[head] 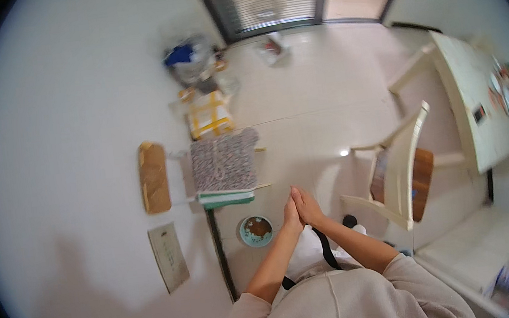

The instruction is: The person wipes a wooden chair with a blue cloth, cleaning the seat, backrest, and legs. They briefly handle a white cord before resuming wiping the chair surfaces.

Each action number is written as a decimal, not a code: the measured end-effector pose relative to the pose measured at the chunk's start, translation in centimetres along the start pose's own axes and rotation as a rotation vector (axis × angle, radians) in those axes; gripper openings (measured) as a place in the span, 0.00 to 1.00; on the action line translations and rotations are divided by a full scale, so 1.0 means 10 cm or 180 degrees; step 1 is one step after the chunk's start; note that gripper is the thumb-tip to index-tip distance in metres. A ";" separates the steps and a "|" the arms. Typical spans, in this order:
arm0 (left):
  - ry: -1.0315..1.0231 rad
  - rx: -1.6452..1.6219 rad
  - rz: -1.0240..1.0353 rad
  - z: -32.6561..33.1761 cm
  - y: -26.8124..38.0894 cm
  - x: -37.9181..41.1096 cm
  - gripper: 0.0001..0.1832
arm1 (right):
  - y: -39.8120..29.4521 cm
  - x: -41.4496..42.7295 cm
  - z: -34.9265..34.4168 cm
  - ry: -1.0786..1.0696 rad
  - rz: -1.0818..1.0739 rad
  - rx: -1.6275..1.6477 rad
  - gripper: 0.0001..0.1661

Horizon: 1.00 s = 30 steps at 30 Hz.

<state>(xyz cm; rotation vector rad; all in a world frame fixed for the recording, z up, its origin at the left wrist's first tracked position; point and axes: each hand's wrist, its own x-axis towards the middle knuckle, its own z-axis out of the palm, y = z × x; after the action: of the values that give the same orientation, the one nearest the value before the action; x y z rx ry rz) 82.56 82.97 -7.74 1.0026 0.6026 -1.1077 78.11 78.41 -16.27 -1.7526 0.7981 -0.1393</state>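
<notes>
My left hand [291,212] and my right hand [308,206] are pressed together, palm to palm, in front of my body. Their fingers lie close together and point away from me; no object shows in them, though the space between the palms is hidden. Left of the hands, a light-blue bowl [257,238] with brown contents stands low by the wall. Beyond it is a chair whose seat and back are covered with a speckled grey knitted cloth [223,162]. Green-edged flat items [226,199] show at the near side of that cloth.
A cream wooden chair [400,180] stands to the right, near a table [477,86] bearing dishes and a phone-like object. Along the left wall are a yellow-taped parcel [210,117] and a bag-lined bin [191,62]. A plastic bag [274,48] lies before the sliding door [274,1].
</notes>
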 end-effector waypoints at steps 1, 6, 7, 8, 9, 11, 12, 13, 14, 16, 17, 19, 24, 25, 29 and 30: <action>-0.0333 0.0052 0.0009 0.21 -0.05 -0.04 0.26 | 0.00 -0.04 -0.18 0.0425 -0.0196 -0.0017 0.26; -0.1623 0.0129 -0.0225 1.16 -0.47 -0.33 0.22 | -0.90 -0.41 -1.69 0.1712 -0.0950 -0.0591 0.23; -0.1754 0.0329 -0.0377 1.41 -0.58 -0.49 0.21 | -0.91 -0.55 -2.02 0.1951 -0.1054 -0.0781 0.23; -0.1836 0.0533 -0.0456 1.57 -0.71 -0.57 0.20 | -0.89 -0.69 -2.27 0.2133 -0.1193 -0.0921 0.23; -0.2146 0.1190 -0.0105 1.71 -0.92 -0.55 0.19 | -0.82 -0.86 -2.53 0.2265 -0.1153 -0.0727 0.23; -0.2614 0.2465 0.0777 1.83 -1.28 -0.49 0.20 | -0.61 -1.20 -2.90 0.2384 -0.1171 -0.0207 0.23; -0.2588 0.2684 0.1016 1.95 -1.45 -0.55 0.20 | -0.45 -1.38 -3.09 0.2593 -0.1177 -0.0262 0.23; -0.2685 0.3221 0.1590 2.09 -1.60 -0.63 0.19 | -0.27 -1.56 -3.28 0.2704 -0.1016 -0.0321 0.22; -0.2749 0.3740 0.2191 2.23 -1.72 -0.70 0.18 | -0.03 -1.70 -3.45 0.2813 -0.0770 -0.0333 0.22; -0.2798 0.4673 0.2842 2.45 -2.07 -0.74 0.17 | 0.65 -1.88 -3.71 0.2952 -0.0206 -0.0347 0.23; -0.2990 0.5097 0.3063 2.53 -2.27 -0.76 0.18 | 1.10 -1.93 -3.76 0.2962 0.0122 -0.0364 0.24; -0.3340 0.5967 0.3492 2.64 -2.63 -0.72 0.20 | 1.92 -2.03 -3.84 0.2727 0.0799 -0.0416 0.27; -0.2291 0.7339 0.3106 2.60 -3.09 -0.40 0.28 | 2.96 -2.06 -4.04 0.1882 0.1326 -0.0674 0.37; -0.2343 0.7429 0.3012 2.57 -3.23 -0.33 0.29 | 3.11 -2.02 -4.07 0.1796 0.1233 -0.0763 0.37; -0.2519 0.7542 0.2692 2.34 -3.91 0.10 0.31 | 3.58 -1.69 -4.08 0.1227 0.1292 -0.1300 0.41; -0.2561 0.7509 0.2603 2.23 -4.04 0.24 0.31 | 3.67 -1.62 -4.06 0.1131 0.1280 -0.1405 0.42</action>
<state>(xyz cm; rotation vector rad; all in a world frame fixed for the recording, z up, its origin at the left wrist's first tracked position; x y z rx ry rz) 44.33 57.82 -13.98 2.0251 -2.1838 -0.8885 30.31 50.42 -30.06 -1.9590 1.5162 -0.0002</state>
